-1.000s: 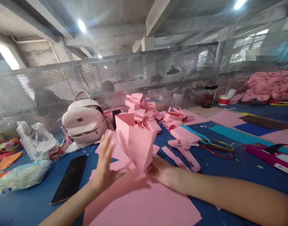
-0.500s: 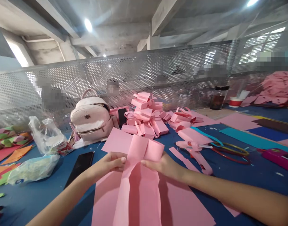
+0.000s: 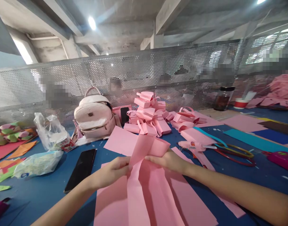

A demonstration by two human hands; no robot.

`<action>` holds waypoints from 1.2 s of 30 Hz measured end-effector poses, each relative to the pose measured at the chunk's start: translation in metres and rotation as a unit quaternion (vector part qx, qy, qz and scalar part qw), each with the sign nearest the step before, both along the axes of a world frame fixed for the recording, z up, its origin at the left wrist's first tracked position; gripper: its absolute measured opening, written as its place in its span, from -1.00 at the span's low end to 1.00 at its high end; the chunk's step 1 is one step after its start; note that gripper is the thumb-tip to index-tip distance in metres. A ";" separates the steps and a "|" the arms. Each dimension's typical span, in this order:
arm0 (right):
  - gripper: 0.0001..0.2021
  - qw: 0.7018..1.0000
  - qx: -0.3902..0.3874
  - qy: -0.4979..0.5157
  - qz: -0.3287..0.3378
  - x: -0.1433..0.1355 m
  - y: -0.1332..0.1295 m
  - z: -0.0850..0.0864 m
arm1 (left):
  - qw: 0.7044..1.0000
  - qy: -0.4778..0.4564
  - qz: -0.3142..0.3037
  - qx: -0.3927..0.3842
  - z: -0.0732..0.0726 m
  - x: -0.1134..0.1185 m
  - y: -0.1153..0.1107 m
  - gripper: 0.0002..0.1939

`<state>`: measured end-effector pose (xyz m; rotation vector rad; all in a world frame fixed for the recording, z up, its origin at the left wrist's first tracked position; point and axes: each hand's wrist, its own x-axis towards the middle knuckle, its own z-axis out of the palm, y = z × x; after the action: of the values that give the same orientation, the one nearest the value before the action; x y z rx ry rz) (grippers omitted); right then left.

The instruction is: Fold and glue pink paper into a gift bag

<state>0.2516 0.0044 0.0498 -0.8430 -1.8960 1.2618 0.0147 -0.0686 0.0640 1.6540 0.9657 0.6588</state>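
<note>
Your grip: left hand (image 3: 115,170) and right hand (image 3: 163,161) clamped on folded pink paper (image 3: 149,182), far end. Judged light, stiffish, crease-prone; pinch edges lightly, beside folds.

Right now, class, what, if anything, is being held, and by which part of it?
Folded pink paper, held near its far end: the left hand pinches its left edge, the right hand grips its right side, thumb on top.

Phone (image 3: 80,170) left of paper (image 3: 155,191)
</note>
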 end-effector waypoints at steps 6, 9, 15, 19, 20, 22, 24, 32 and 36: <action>-0.77 0.998 0.060 0.016 0.002 -0.001 0.002 0.011 | 0.996 0.049 -0.006 0.068 0.009 0.008 -0.004 -0.67; -0.70 0.997 0.075 0.012 -0.002 -0.002 0.004 0.015 | 0.999 0.014 -0.004 0.048 0.004 0.014 -0.005 -0.63; -0.63 0.995 0.098 -0.019 0.001 -0.003 0.009 0.006 | 0.992 -0.061 0.102 -0.047 -0.022 0.022 0.000 -0.48; -0.66 0.994 0.099 -0.037 -0.002 -0.004 0.010 -0.002 | 0.987 -0.064 0.139 -0.058 -0.032 0.023 0.001 -0.45; -0.57 0.991 0.124 -0.037 -0.018 -0.004 0.011 -0.003 | 0.985 -0.066 0.143 -0.064 -0.033 0.024 0.001 -0.44; -0.29 0.972 0.224 -0.037 -0.067 -0.001 0.012 -0.002 | 0.983 -0.074 0.150 -0.079 -0.033 0.024 0.001 -0.43; -0.06 0.918 0.376 -0.044 -0.117 0.003 0.012 0.003 | 0.980 -0.084 0.155 -0.092 -0.033 0.024 0.001 -0.40; -0.89 0.741 0.646 -0.179 0.033 -0.001 -0.011 0.030 | 0.976 -0.129 0.143 -0.103 -0.033 0.027 -0.003 -0.46; -0.77 0.752 0.620 -0.204 0.090 -0.008 -0.011 0.033 | 0.976 -0.143 0.125 -0.107 -0.028 0.033 -0.009 -0.51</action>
<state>0.2435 -0.0063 0.0826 -0.1653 -2.5665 -0.3297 0.0480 -0.0774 0.0365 1.2191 1.0029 0.9019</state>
